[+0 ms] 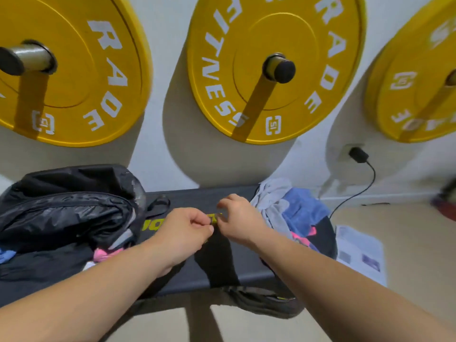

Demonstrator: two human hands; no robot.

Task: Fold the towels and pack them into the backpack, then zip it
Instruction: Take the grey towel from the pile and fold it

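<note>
**Both hands pinch a dark towel at mid-bench**

At the left end of the black bench (197, 198) lies the black backpack (66, 213), slumped on its side, its top towards the wall. A bit of pink cloth (106, 254) shows at its near edge.

Just right of it, the left hand (183, 230) has its fingers curled in, thumb and forefinger pressed together on the upper edge of a dark towel (217, 262). The towel runs as a narrow strip across the bench and over its front edge. It is blurred against the black padding, so its outline is hard to follow.

The right hand (240, 220) sits almost touching the left, fingers likewise bent and nipping the same edge.

Further right, on the bench end, the other towels lie in a loose heap: a grey towel (271, 203) with a blue towel (303, 208) beside it. Beyond the bench a printed sheet (360, 253) lies on the floor. Yellow weight plates (271, 65) hang on the wall behind.
</note>
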